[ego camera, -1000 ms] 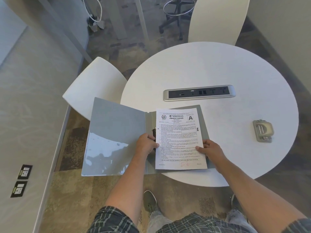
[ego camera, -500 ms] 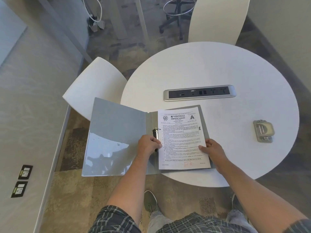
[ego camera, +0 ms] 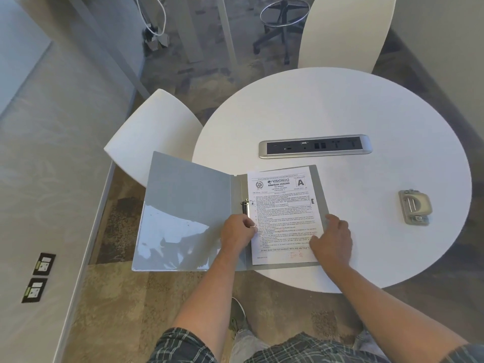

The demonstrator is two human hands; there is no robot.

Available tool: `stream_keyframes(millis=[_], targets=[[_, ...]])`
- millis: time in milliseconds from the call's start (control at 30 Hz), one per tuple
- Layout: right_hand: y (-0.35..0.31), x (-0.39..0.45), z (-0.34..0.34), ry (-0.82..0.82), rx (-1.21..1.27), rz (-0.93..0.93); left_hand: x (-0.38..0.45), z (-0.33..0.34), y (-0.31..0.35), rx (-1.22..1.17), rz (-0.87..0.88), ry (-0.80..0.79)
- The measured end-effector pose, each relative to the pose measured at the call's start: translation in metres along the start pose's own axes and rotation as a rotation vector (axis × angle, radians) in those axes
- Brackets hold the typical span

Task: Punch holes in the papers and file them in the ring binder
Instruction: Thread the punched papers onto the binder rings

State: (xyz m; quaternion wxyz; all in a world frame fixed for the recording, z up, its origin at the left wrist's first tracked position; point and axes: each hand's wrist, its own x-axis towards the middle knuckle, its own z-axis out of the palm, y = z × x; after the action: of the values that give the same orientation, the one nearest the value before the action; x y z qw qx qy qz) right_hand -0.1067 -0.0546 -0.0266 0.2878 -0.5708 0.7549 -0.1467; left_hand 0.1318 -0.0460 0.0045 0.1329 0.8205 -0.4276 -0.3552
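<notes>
Ring binder (ego camera: 199,213) lay open at the near-left edge of the round surface (ego camera: 340,106), front cover hanging off past the rim — likely to keep the rings within reach. Papers (ego camera: 284,213) sat on the right-hand leaf, punched edge at the ring mechanism (ego camera: 245,206). Left hand (ego camera: 237,233) had fingers curled at the lower ring and paper edge — probably seating the holes; exact grip unclear. Right hand (ego camera: 331,241) pressed flat, fingers spread, pinning the sheet. Hole punch (ego camera: 414,206) idle near the right edge.
</notes>
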Motion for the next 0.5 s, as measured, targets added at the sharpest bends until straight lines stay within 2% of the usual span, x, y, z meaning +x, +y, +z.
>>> stream_keyframes(millis=[67, 167, 233, 300, 500], targets=[[-0.013, -0.007, 0.005, 0.012, -0.051, -0.157, -0.002, -0.001, -0.002, 0.005, 0.016, 0.056], [-0.038, -0.012, 0.014, -0.291, 0.107, -0.314, -0.007, -0.002, -0.008, -0.013, -0.02, 0.075], [-0.05, -0.015, 0.021, -0.49, 0.044, -0.389, -0.009, -0.001, -0.013, -0.024, -0.058, 0.066], [-0.059, -0.017, 0.028, -0.601, -0.088, -0.442, -0.012, -0.001, -0.016, -0.033, -0.073, 0.076], [-0.059, -0.017, 0.041, -0.63, -0.313, -0.596, -0.017, 0.002, -0.02, -0.059, -0.097, 0.058]])
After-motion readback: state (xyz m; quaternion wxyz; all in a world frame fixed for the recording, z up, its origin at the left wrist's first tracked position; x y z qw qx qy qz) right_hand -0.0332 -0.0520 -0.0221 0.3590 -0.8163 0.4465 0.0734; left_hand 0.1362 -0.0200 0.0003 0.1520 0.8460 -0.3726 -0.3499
